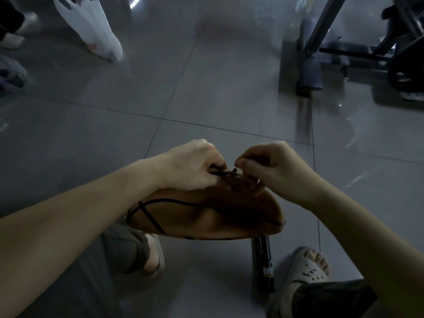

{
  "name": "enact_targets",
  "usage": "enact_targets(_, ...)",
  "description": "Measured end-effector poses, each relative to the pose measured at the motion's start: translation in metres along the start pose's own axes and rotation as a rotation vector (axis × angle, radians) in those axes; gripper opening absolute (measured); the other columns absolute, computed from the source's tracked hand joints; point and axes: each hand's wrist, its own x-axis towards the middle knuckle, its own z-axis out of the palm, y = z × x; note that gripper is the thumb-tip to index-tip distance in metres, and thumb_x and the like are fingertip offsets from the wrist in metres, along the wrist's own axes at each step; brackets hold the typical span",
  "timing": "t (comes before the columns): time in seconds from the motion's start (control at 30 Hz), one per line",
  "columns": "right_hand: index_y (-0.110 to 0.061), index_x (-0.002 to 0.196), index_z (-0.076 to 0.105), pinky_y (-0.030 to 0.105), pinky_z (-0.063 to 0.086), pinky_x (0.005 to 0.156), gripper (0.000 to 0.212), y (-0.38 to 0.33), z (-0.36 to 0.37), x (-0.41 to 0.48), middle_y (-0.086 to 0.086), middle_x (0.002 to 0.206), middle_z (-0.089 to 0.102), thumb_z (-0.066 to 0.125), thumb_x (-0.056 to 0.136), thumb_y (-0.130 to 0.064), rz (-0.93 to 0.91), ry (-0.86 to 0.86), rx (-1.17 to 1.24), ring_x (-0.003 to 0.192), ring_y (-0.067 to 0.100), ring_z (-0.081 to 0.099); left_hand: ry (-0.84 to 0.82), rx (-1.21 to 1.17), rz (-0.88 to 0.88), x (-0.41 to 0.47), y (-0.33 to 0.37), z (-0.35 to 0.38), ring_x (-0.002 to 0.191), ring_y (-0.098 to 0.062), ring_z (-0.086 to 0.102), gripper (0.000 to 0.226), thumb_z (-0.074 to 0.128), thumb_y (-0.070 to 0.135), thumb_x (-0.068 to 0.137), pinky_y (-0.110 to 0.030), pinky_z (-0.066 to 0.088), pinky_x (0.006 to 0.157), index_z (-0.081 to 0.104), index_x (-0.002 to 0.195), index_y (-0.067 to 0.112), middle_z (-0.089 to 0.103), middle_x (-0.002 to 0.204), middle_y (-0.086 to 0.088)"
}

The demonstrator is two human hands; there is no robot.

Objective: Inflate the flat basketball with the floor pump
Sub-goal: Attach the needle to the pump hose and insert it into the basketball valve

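So the flat basketball (206, 216) is up off the floor (206, 99), held in the air between the knees. It's caved in and folded, more like a brown taco than a ball, with its black seams running across the side facing the camera. Both hands are at its top edge. The left hand (190, 166) comes over from the left with its fingers (215, 157) curled down tight onto the top fold, gripping the ball. A thin black piece (220, 172) pokes out from under those fingers toward the right; it's too dim to tell if it's hose or needle. The right hand (270, 166) meets it there, its fingers (250, 161) closed narrow and pinching the end of that piece right against the ball's upper edge, with the lower fingers touching the rubber. The two hands are almost touching each other. The black pump (263, 265) lies on the floor under the ball's right end, just beside the right sandal (307, 271). Further back there's a white plastic bag (91, 26) and a metal frame (309, 65).
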Motion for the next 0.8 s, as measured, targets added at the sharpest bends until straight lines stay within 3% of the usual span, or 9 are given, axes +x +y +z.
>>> enact_targets(0.07, -0.018, 0.101, 0.072, 0.031, 0.061, 0.064, 0.01, 0.002, 0.004, -0.001, -0.007, 0.08, 0.07, 0.065, 0.095, -0.02, -0.097, 0.035, -0.219, 0.069, 0.01, 0.069, -0.014, 0.001, 0.0, 0.002, 0.001, 0.001, 0.061, 0.005, 0.063, 0.01, 0.073, 0.022, 0.091, -0.011, 0.042, 0.06, 0.081, 0.094, 0.017, 0.063, 0.062, 0.028)
enact_targets(0.17, -0.022, 0.093, 0.072, 0.029, 0.056, 0.07, 0.01, 0.005, 0.008, 0.0, -0.014, 0.082, 0.066, 0.064, 0.093, -0.016, -0.218, 0.112, -0.449, 0.075, 0.004, 0.063, -0.069, -0.074, -0.022, 0.003, 0.002, 0.001, 0.059, -0.006, 0.066, 0.018, 0.071, 0.032, 0.093, -0.029, 0.053, 0.059, 0.081, 0.092, 0.018, 0.07, 0.067, 0.014)
enact_targets(0.3, -0.021, 0.09, 0.07, 0.029, 0.055, 0.07, 0.009, 0.01, 0.015, 0.003, -0.013, 0.081, 0.066, 0.062, 0.094, -0.018, -0.21, 0.115, -0.474, 0.075, 0.004, 0.061, -0.055, -0.067, -0.011, 0.003, 0.002, 0.005, 0.06, -0.001, 0.065, 0.025, 0.073, 0.038, 0.092, -0.017, 0.046, 0.058, 0.08, 0.089, 0.015, 0.069, 0.066, 0.015)
enact_targets(0.47, -0.02, 0.087, 0.069, 0.024, 0.053, 0.066, 0.01, 0.01, 0.017, 0.011, -0.012, 0.077, 0.064, 0.063, 0.094, -0.024, -0.187, 0.122, -0.446, 0.07, 0.004, 0.06, 0.041, 0.013, 0.02, -0.001, 0.0, 0.003, 0.051, -0.004, 0.056, 0.028, 0.074, 0.031, 0.09, -0.014, 0.035, 0.054, 0.067, 0.064, 0.023, 0.055, 0.051, 0.016)
enact_targets(0.57, -0.02, 0.084, 0.068, 0.021, 0.049, 0.062, 0.011, 0.011, 0.022, 0.015, -0.013, 0.073, 0.061, 0.064, 0.094, -0.024, -0.177, 0.118, -0.447, 0.068, 0.003, 0.057, 0.042, 0.075, 0.019, -0.002, -0.004, 0.004, 0.052, -0.003, 0.055, 0.028, 0.073, 0.03, 0.09, -0.013, 0.033, 0.054, 0.067, 0.064, 0.02, 0.052, 0.05, 0.015)
enact_targets(0.67, -0.02, 0.085, 0.07, 0.022, 0.051, 0.064, 0.012, 0.017, 0.025, 0.023, -0.011, 0.073, 0.064, 0.064, 0.094, -0.024, -0.14, 0.036, -0.447, 0.068, 0.005, 0.06, -0.01, 0.15, 0.001, 0.002, -0.015, 0.011, 0.055, -0.005, 0.057, 0.031, 0.071, 0.041, 0.09, -0.021, 0.041, 0.056, 0.073, 0.071, 0.017, 0.058, 0.055, 0.012)
enact_targets(0.73, -0.013, 0.089, 0.072, 0.025, 0.057, 0.063, 0.016, 0.024, 0.017, 0.032, -0.002, 0.076, 0.069, 0.063, 0.096, -0.024, -0.052, 0.018, -0.275, 0.065, 0.011, 0.067, -0.013, 0.208, -0.029, 0.009, -0.029, 0.017, 0.053, -0.009, 0.053, 0.039, 0.07, 0.049, 0.088, -0.029, 0.045, 0.056, 0.068, 0.067, 0.017, 0.056, 0.056, 0.008)
enact_targets(0.8, -0.002, 0.094, 0.07, 0.035, 0.061, 0.059, 0.022, 0.039, -0.004, 0.043, 0.014, 0.078, 0.069, 0.06, 0.098, -0.021, 0.075, 0.177, -0.013, 0.061, 0.025, 0.068, -0.016, 0.27, -0.067, 0.015, -0.046, 0.026, 0.051, -0.011, 0.047, 0.044, 0.07, 0.05, 0.087, -0.033, 0.043, 0.055, 0.053, 0.056, 0.023, 0.05, 0.053, 0.007)
